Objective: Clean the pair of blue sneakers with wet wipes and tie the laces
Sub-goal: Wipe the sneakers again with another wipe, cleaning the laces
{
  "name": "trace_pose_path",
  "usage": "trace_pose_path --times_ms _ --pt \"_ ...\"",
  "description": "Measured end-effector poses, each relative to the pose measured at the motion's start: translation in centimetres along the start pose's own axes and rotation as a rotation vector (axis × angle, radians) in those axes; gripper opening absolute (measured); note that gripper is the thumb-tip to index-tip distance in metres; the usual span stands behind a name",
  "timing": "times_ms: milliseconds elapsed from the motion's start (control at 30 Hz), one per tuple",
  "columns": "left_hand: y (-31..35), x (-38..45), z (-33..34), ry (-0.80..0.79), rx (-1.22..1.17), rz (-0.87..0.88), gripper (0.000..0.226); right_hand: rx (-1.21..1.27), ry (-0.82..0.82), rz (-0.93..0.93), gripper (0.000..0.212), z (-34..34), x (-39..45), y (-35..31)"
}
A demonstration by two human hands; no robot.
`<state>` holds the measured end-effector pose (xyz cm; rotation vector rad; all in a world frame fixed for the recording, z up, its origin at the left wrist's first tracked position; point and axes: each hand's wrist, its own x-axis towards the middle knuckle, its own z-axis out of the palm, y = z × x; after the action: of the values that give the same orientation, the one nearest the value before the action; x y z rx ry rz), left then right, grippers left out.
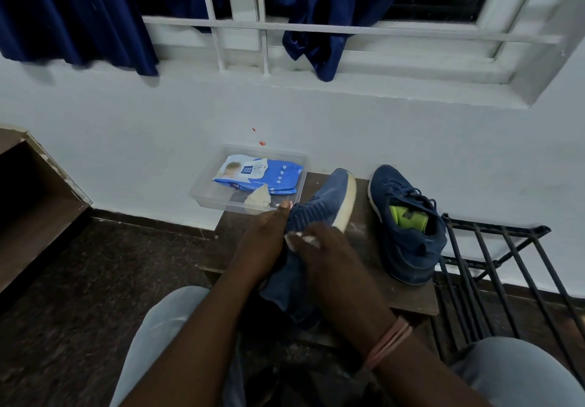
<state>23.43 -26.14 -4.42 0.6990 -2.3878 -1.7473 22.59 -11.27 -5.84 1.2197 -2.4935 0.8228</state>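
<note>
The left hand (264,242) holds one blue shoe (319,207) tipped on its side over the small brown desk (411,296). The right hand (335,258) pinches a white wipe (299,239) against it. The other shoe (406,226) sits flat on the desk, to the right. A clear tray (202,196) with the wipes pack (259,174) rests by the white wall (126,140). Blue curtains (76,11) hang at the window (364,36) above the dark floor (95,264).

Bare stool top (357,242) lies open between the sneaker I hold (329,199) and the second sneaker (408,232). The plastic tray (202,196) blocks my front-left; the metal rack (493,254) borders the right.
</note>
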Motion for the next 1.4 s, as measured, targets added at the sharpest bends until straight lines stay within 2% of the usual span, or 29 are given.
trace_pose_path --times_ms 133,200,333,467,500,567,667,700,800,833,967,1033,1100,1167,1200,1267,1300,1333,1400 --pt "-0.2 0.3 0.0 0.010 -0.028 -0.016 0.059 -0.039 0.164 0.176 0.022 -1.6 0.7 2.8" --pt "-0.4 0.5 -0.1 0.014 -0.059 -0.040 0.059 0.050 0.118 0.150 0.025 -1.4 -0.1 1.4" --pt "-0.5 1.0 -0.7 0.073 -0.207 -0.080 0.055 0.127 -0.054 -0.063 0.023 -1.7 -0.2 0.2" --pt "-0.3 0.6 -0.6 0.021 -0.239 -0.064 0.057 0.087 0.158 0.141 0.020 -2.1 1.0 3.1" --pt "-0.3 0.4 -0.5 0.008 -0.227 -0.053 0.058 0.095 0.141 0.156 0.019 -2.0 0.9 2.8" --pt "0.0 0.1 -0.4 -0.007 -0.228 -0.050 0.060 0.118 0.048 0.058 0.020 -1.7 0.2 1.4" --pt "0.1 0.1 -0.6 -0.038 -0.363 -0.081 0.055 0.153 -0.106 -0.107 0.032 -1.6 -0.3 -0.1" --pt "0.3 0.0 -0.6 -0.035 -0.396 -0.092 0.054 0.125 -0.083 -0.076 0.035 -1.6 0.0 0.5" --pt "0.3 -0.4 -0.2 -0.043 -0.433 -0.084 0.056 0.108 0.149 0.132 0.028 -2.0 1.2 3.1" --pt "0.2 -0.5 -0.1 -0.048 -0.424 -0.082 0.058 0.123 0.143 0.131 0.028 -2.0 1.1 2.9" --pt "0.3 -0.7 -0.3 -0.070 -0.389 -0.135 0.062 0.160 -0.179 -0.078 0.036 -1.3 0.2 0.3" --pt "0.4 -0.7 -0.4 -0.096 -0.312 -0.066 0.057 0.097 -0.113 -0.030 0.036 -1.4 0.9 1.6" --pt "0.4 -0.7 -0.4 -0.093 -0.259 0.002 0.051 0.021 0.097 0.146 0.033 -1.8 1.8 4.0" --pt "0.2 -0.7 -0.2 -0.108 -0.240 0.021 0.046 0.050 0.155 0.216 0.030 -2.1 2.1 4.4" --pt "0.1 -0.8 0.0 -0.116 -0.250 0.024 0.045 0.095 0.108 0.183 0.033 -1.9 2.0 3.8" --pt "0.2 -0.9 0.1 -0.100 -0.283 -0.004 0.047 0.198 -0.096 0.103 0.040 -0.9 1.3 1.1" --pt "0.3 -0.9 0.1 -0.086 -0.310 -0.024 0.049 0.183 -0.180 0.029 0.037 -0.5 0.9 0.1" --pt "0.3 -0.9 0.0 -0.080 -0.343 -0.041 0.050 0.139 -0.196 -0.020 0.035 -0.3 0.8 -0.1" --pt "0.6 -0.9 0.0 -0.043 -0.411 -0.046 0.046 0.077 -0.108 0.071 0.035 -1.1 1.4 1.7"
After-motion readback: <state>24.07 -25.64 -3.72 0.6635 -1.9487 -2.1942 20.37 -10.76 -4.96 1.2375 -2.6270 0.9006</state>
